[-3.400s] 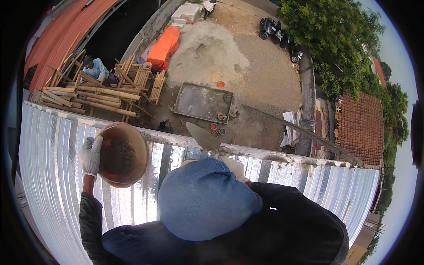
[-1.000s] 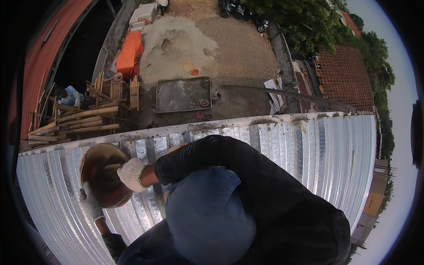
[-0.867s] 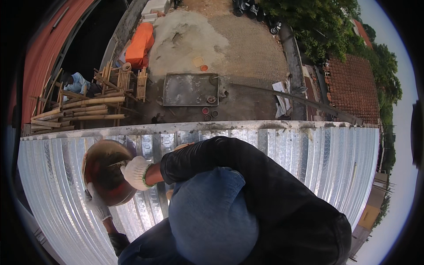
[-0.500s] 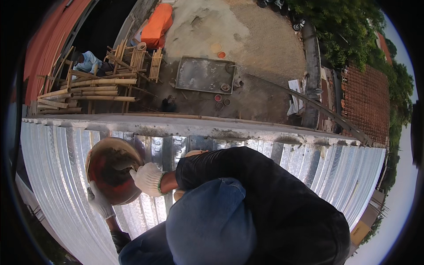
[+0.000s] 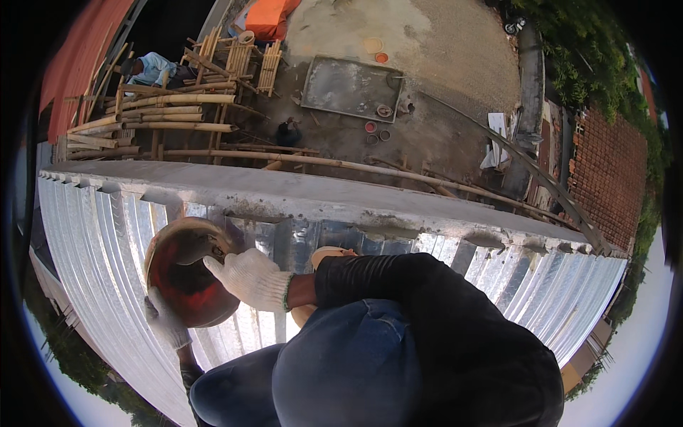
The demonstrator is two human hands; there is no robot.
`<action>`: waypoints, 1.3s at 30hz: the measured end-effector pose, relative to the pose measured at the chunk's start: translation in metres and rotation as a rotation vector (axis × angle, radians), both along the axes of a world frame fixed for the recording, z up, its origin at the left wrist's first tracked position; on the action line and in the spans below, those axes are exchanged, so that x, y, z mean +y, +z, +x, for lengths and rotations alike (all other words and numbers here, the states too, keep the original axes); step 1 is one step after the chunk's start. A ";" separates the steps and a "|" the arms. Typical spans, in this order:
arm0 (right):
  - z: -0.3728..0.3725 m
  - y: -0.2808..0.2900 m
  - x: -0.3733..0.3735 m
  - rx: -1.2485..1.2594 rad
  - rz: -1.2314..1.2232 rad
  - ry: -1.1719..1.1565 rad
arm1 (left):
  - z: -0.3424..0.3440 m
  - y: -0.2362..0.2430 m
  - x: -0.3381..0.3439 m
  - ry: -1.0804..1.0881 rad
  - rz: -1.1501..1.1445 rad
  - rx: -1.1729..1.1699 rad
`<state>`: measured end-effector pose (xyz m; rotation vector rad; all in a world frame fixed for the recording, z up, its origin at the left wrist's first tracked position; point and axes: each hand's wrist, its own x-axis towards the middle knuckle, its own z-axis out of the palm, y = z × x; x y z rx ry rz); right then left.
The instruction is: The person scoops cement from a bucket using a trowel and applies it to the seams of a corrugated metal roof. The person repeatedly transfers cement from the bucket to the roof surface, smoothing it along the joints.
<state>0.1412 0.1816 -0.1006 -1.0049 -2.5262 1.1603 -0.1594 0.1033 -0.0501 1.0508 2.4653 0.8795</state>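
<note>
Bucket (image 5: 186,302) held by curled L hand (image 5: 166,320); R hand (image 5: 255,280) closed w/ trowel (image 5: 192,252) inside.

Head fisheye faces down; metal sheeting (image 5: 110,270) seemingly near.

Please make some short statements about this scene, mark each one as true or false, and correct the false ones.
1. The left hand holds the side of a bucket. True.
2. The right hand holds a trowel at the bucket. True.
3. Both hands are bare. False: both are gloved.
4. A stack of bamboo poles lies to the left of the rectangular tray. True.
5. The surface beneath the bucket is wood. False: it is ribbed metal sheeting.
6. The person in light blue is at the picture's right. False: the person in light blue is at the left.
</note>
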 end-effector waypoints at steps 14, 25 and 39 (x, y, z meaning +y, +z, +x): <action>-0.001 0.010 0.015 -0.139 -0.068 0.255 | 0.031 0.011 0.016 0.016 0.021 -0.029; 0.014 0.063 0.044 -0.374 0.582 0.260 | 0.037 0.016 0.022 0.005 -0.006 0.086; -0.006 0.026 0.088 -0.314 0.274 0.549 | 0.051 0.010 0.009 0.024 0.136 0.030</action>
